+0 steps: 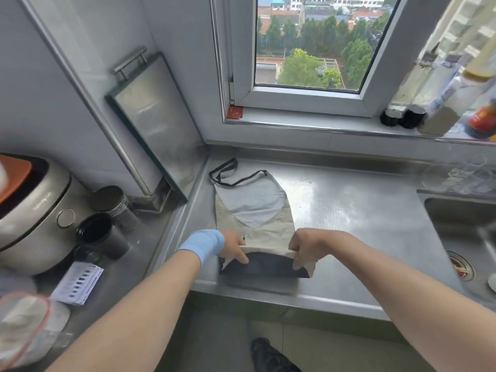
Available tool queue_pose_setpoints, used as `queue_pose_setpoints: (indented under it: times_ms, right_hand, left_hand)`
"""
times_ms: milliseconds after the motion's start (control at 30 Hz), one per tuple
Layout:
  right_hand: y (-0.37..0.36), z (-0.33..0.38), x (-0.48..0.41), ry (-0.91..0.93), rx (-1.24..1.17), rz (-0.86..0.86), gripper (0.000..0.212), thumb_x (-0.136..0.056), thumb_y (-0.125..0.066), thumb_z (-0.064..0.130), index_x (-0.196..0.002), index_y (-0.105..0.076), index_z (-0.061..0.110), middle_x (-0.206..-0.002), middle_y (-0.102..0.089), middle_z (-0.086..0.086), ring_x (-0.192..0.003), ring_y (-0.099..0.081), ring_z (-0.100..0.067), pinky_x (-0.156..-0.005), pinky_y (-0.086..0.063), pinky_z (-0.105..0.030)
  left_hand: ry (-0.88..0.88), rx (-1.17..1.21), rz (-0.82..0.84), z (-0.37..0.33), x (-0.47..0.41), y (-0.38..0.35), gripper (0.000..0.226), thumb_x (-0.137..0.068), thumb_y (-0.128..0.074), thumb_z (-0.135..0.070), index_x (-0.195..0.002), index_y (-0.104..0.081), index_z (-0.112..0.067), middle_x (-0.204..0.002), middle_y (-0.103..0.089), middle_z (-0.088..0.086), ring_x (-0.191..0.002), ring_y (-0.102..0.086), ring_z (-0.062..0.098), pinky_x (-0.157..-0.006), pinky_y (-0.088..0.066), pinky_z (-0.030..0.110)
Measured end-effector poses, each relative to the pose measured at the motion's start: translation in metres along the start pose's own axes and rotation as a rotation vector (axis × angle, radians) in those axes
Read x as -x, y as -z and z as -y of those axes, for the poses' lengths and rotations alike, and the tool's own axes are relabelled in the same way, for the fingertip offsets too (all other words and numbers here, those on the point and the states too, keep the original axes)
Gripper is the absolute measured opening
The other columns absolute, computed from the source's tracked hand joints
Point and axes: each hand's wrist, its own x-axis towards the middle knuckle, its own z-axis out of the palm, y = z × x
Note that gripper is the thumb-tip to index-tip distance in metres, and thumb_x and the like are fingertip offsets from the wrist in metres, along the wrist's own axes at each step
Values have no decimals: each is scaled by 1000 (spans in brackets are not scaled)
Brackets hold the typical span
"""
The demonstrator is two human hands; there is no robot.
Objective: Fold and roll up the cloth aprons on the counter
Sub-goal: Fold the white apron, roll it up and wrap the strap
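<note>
Left grip (234, 248): blue band at the wrist, fingers pinching the near-left corner of the turned-up hem.
Apron (255, 208): beige and pale grey, folded narrow, lying flat on the steel tabletop (362, 210). Its long axis runs straight away from both grips toward the window, with the black neck strap (224, 171) at the far end.
Right grip (306, 247): pinching the near-right corner, level with the left.
Judgement: the roll would travel forward, with both grips equally near.
</note>
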Motion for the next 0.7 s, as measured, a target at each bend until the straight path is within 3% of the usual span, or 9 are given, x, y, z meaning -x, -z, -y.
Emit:
queue_pose_setpoints:
  times_ms: [67,200,267,333,400,500,633,700]
  right_hand:
    - [21,-4,0,-1,-179,-8,21,-71,-75,26,-70,-60,12,-65,-56,3,-58,-54,-15,-48,-42,-20]
    - [48,-11,-24,46,-465,-264,16,-67,-73,26,-80,-70,17,-76,-68,-4,-69,-62,-15,-61,-48,-26]
    - [55,-11,-45,61,-417,-403,15,-71,-69,28,-83,-69,21,-82,-70,-3,-77,-64,-16,-66,-48,-27]
    - [60,-8,-67,69,-280,-528,11,-79,-66,30,-89,-66,26,-88,-67,4,-87,-62,-19,-71,-48,-28]
    - [65,-5,-91,94,-190,-609,12,-87,-62,30,-98,-63,25,-97,-63,3,-94,-59,-22,-77,-47,-33]
    - [73,-3,-129,111,-144,-674,17,-95,-56,31,-109,-57,22,-110,-55,1,-97,-57,-25,-79,-45,-35]
    - [87,-4,-175,61,-60,-683,18,-99,-46,35,-110,-53,22,-113,-54,2,-97,-59,-27,-74,-42,-35]
    - [93,-4,-195,18,-13,-665,16,-99,-45,35,-105,-53,22,-108,-58,1,-97,-60,-28,-70,-39,-34]
  left_hand:
    - [10,68,-5,3,1,21,26,-83,-69,-40,-96,-62,-18,-86,-53,-1,-81,-52,20,-71,-43,26]
    - [-14,220,-132,22,-13,44,29,-81,-70,-36,-69,-50,-20,-70,-45,-2,-66,-44,17,-59,-36,25]
    - [-4,316,-243,32,-26,49,36,-79,-72,-35,-61,-44,-21,-63,-43,-2,-58,-40,15,-55,-31,26]
    - [29,373,-356,41,-40,54,29,-76,-71,-38,-63,-52,-21,-61,-50,-2,-59,-47,17,-56,-36,25]
    - [64,398,-457,49,-56,60,17,-76,-70,-42,-77,-62,-27,-71,-62,-3,-70,-59,19,-62,-43,25]
    - [114,422,-566,63,-83,71,25,-79,-71,-45,-98,-66,-29,-93,-68,-2,-86,-64,22,-77,-46,27]
    - [105,357,-634,75,-121,87,10,-81,-71,-37,-77,-65,-30,-85,-62,-3,-89,-62,24,-82,-49,32]
    - [108,290,-644,81,-139,92,9,-82,-69,-36,-81,-68,-27,-90,-61,-1,-95,-59,24,-86,-48,35]
